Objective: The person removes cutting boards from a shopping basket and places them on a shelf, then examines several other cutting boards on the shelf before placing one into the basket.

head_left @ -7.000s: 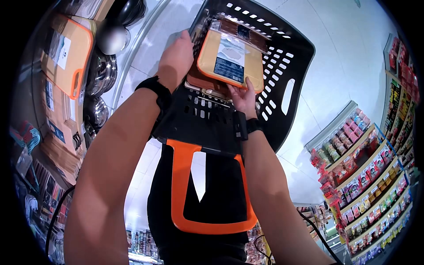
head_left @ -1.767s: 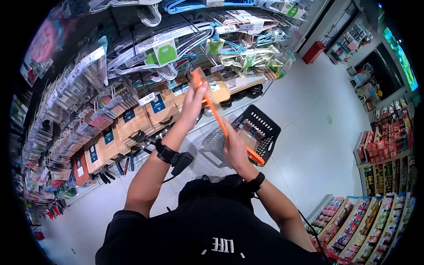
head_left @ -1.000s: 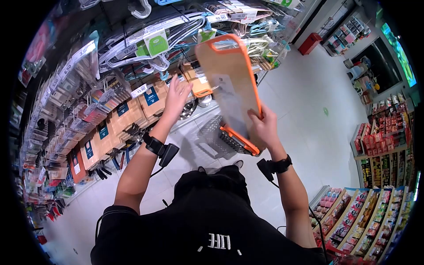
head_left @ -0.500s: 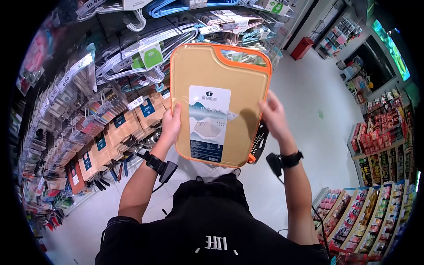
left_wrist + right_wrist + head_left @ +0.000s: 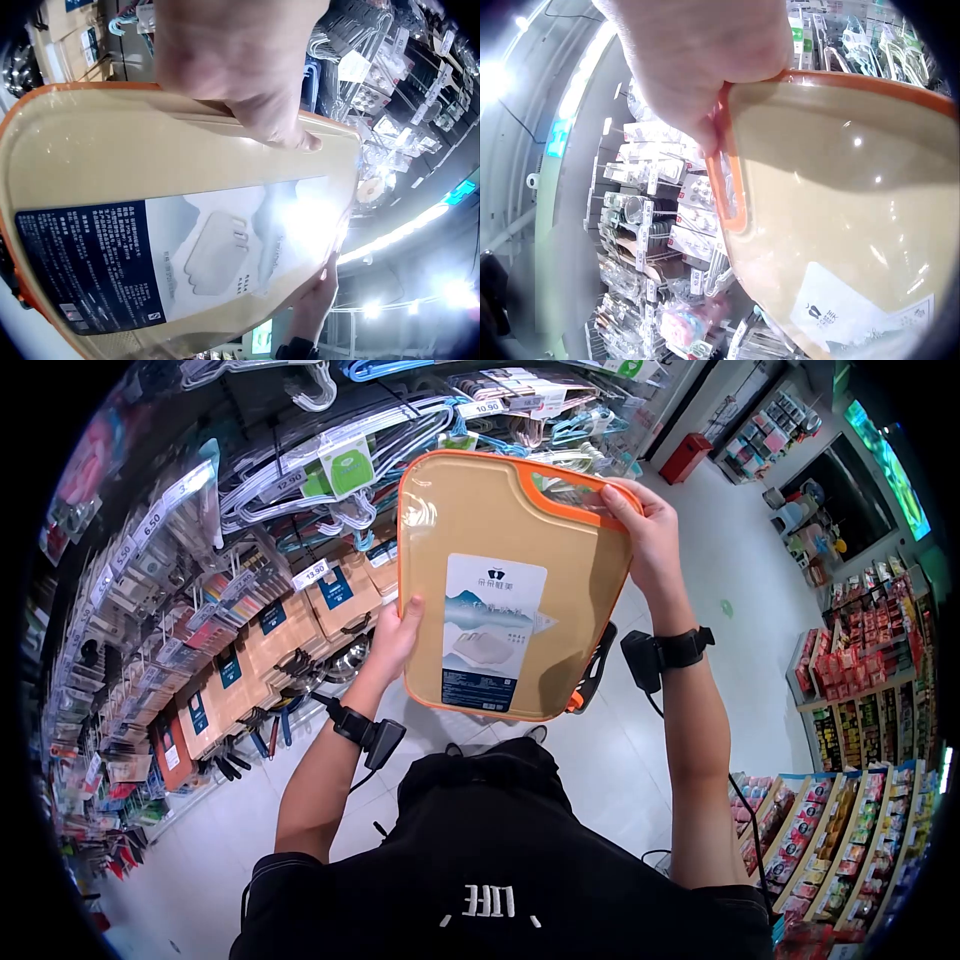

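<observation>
In the head view a tan cutting board (image 5: 470, 510) with an orange rim is held up in front of the body, its printed label (image 5: 490, 630) facing me. My left hand (image 5: 397, 638) grips its left edge, thumb on the front face. At the upper right corner my right hand (image 5: 652, 538) pinches the rim beside the handle slot, thumb in front. The left wrist view shows the thumb (image 5: 281, 127) lying along the board's face. In the right wrist view the fingers (image 5: 709, 135) are at the orange handle. The fingers behind the board are hidden.
A black shopping basket (image 5: 596, 665) stands on the floor, mostly hidden behind the board. To the left, a shelf holds packaged wooden boards (image 5: 270, 635) below hanging clothes hangers (image 5: 320, 470). Snack racks (image 5: 830, 830) stand at the right, with tiled floor (image 5: 700, 660) between.
The board came out of the basket and was turned so its label faces me. The left hand took its left edge; the right hand has moved up to the handle corner.
</observation>
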`<state>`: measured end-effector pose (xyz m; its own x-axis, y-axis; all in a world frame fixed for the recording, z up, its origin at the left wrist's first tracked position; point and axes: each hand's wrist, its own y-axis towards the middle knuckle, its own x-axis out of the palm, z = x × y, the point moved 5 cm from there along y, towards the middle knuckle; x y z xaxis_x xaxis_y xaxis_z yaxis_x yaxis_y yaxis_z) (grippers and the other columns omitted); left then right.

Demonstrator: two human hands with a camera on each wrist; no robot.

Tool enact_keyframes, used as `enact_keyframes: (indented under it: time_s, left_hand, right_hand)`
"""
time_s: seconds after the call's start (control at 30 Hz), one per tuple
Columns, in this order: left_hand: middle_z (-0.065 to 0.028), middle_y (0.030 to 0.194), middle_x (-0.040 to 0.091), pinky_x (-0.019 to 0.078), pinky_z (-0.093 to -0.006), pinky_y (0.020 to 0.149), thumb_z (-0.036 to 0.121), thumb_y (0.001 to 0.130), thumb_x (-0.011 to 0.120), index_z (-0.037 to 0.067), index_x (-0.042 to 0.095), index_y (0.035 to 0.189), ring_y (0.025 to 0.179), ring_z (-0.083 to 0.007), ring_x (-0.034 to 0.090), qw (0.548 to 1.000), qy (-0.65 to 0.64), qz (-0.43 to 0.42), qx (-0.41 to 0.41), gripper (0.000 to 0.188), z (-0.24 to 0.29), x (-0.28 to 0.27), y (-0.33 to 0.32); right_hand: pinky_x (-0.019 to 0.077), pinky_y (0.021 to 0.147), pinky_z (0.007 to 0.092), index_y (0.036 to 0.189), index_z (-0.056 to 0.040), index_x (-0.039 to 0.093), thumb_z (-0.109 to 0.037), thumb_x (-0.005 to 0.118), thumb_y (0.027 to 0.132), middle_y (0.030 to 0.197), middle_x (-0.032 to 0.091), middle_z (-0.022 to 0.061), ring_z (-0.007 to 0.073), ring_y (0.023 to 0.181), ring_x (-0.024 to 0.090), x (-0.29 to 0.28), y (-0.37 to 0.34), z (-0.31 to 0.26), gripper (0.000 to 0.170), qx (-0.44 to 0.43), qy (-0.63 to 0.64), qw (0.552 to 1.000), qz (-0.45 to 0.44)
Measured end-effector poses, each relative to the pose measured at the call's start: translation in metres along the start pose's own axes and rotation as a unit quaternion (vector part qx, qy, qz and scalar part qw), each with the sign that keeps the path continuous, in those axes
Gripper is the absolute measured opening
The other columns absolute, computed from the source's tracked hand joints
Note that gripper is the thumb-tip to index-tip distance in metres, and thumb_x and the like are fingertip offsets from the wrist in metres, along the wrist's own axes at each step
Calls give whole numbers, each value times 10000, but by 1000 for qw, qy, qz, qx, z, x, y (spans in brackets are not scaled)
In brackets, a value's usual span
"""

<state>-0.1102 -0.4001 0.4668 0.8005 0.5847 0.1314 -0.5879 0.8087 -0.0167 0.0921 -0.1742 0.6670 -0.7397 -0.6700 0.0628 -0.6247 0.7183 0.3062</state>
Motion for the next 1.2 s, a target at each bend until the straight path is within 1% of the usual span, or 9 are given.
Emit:
enact_keyframes:
  time_s: [0.33, 0.43, 0.53, 0.6, 0.7, 1.0, 1.07, 1.13, 1.2]
  left_hand:
    - [14, 842, 593, 444, -217, 602, 460, 971, 494, 35, 614, 1033, 732, -49, 543, 995, -95, -4, -20, 446, -3, 2, 8]
    - [4, 866, 605, 473, -221, 610, 438, 975, 496, 40, 593, 1093, 751, -67, 574, 984, -165, 18, -60, 427, 9, 5, 10]
    - [-18, 923, 623, 514, -243, 661, 425, 978, 492, 32, 565, 1140, 795, -92, 607, 967, -243, 38, -70, 431, 14, 11, 16]
    - [-35, 980, 626, 530, -258, 707, 415, 977, 498, 25, 548, 1170, 842, -106, 619, 968, -246, 33, -49, 438, 27, 18, 13]
    - [-53, 1050, 626, 539, -275, 761, 379, 970, 527, 22, 527, 1205, 905, -127, 629, 974, -220, -3, -51, 428, 19, 19, 12]
    - [-121, 1142, 608, 548, -314, 805, 200, 934, 590, 4, 454, 1293, 959, -196, 648, 943, -286, -84, -146, 431, 0, 33, -2]
    - [-126, 1140, 610, 551, -324, 799, 190, 931, 592, -3, 462, 1286, 956, -201, 650, 945, -282, -100, -135, 424, 1, 34, 4]
    - [-129, 1123, 618, 551, -328, 796, 171, 921, 599, -10, 491, 1260, 957, -207, 650, 950, -274, -92, -115, 399, -1, 34, 6]
    - [-129, 1112, 623, 550, -326, 792, 163, 917, 602, -16, 503, 1246, 951, -208, 650, 959, -257, -78, -91, 388, 3, 35, 6]
  right_hand:
    - [538, 703, 245, 1166, -24, 581, -286, 659, 903, 1014, 652, 72, 119, 868, 647, -17, -11, 33, 380, 73, -1, 997, -20]
    - [531, 629, 229, 1173, -50, 580, -404, 586, 930, 879, 599, 0, 61, 776, 597, -23, -48, 61, 430, 189, -50, 978, -75]
    - [535, 808, 270, 1270, -21, 523, -298, 606, 935, 1127, 619, 64, 103, 955, 616, -20, -84, 88, 443, 230, -42, 961, -149]
    - [512, 876, 290, 1310, -13, 483, -226, 642, 912, 1159, 616, 85, 141, 1014, 617, -6, -102, 90, 479, 227, -50, 965, -121]
    - [515, 867, 295, 1316, 10, 460, -159, 659, 892, 1168, 615, 102, 158, 1021, 621, -5, -112, 96, 498, 227, 107, 965, -74]
    - [531, 767, 267, 1209, 58, 528, -156, 665, 880, 1057, 654, 112, 144, 897, 647, -18, -113, 101, 416, 236, 10, 972, -5]
    - [536, 724, 260, 1222, 44, 525, -168, 645, 892, 1116, 619, 130, 143, 879, 642, -17, -107, 105, 411, 204, 6, 979, -3]
    - [521, 769, 311, 1201, -8, 547, -156, 634, 886, 1165, 582, 140, 188, 934, 625, -14, -107, 88, 359, 105, -170, 979, 48]
    - [486, 824, 366, 1166, -57, 565, -138, 624, 872, 1203, 547, 148, 238, 996, 595, -3, -107, 71, 311, -51, -383, 922, 22]
